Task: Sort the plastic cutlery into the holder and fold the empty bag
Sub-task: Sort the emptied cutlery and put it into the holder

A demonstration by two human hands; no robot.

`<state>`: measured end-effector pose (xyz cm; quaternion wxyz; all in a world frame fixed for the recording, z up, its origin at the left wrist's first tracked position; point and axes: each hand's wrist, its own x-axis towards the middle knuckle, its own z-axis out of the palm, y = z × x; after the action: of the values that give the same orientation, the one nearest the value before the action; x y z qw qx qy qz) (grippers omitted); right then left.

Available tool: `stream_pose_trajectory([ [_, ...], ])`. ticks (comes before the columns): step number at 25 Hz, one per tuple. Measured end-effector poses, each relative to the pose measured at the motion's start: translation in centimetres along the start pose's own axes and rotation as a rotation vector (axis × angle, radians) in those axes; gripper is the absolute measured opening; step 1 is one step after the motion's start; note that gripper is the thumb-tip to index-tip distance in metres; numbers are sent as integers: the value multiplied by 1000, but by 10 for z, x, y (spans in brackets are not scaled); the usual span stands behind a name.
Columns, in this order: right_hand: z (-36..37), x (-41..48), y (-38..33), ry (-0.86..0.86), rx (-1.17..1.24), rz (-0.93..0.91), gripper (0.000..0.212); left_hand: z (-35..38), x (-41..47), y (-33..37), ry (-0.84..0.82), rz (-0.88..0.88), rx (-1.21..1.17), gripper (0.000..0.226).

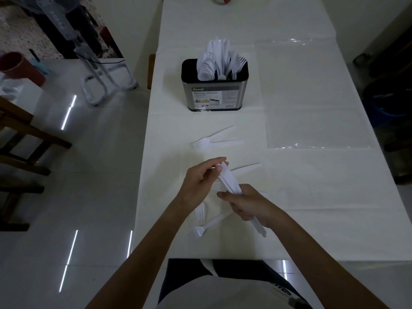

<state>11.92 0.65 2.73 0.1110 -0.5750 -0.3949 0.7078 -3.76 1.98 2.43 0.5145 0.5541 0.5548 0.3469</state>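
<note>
A bundle of white plastic cutlery [227,179] is gripped by my right hand [247,205] around its middle, while my left hand [204,175] pinches its upper end. A steel and black holder [214,94] stands further up the table, stuffed with white spoons, knives and forks. Loose forks lie on the cloth: two crossed [217,140] below the holder, one [246,167] beside my left hand, and more [200,214] under my forearms. The clear empty bag [312,94] lies flat at the right.
A white cloth covers the long table [312,197]. Wooden chairs [24,134] stand on the glossy floor at the left, with a white metal stand [104,83] and a red bin [21,68] beyond. Dark buckets [388,103] sit at the right.
</note>
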Motion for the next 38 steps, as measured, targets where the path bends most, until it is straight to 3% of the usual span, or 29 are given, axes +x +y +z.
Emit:
stream_pose_trajectory([
  [5, 0, -5, -1, -22, 21, -57, 25, -9, 2, 9, -85, -84, -200, 32],
  [10, 1, -9, -3, 15, -34, -213, 21, -8, 13, 15, 10, -50, -235, 22],
  [15, -12, -4, -9, -15, -96, -153, 24, 3, 25, 18, 113, -10, -199, 18],
  [21, -30, 8, -32, 129, -97, -316, 38, -3, 63, 36, 87, -49, -215, 19],
  [25, -59, 36, -80, 291, 286, -398, 43, -34, 97, 47, 274, -44, -154, 36],
  [32, -87, 85, -223, 522, 590, -908, 42, -87, 178, 53, 486, -89, -154, 40],
  [38, -72, 153, -252, 750, 587, -962, 34, -103, 230, 44, 342, -149, -124, 46],
])
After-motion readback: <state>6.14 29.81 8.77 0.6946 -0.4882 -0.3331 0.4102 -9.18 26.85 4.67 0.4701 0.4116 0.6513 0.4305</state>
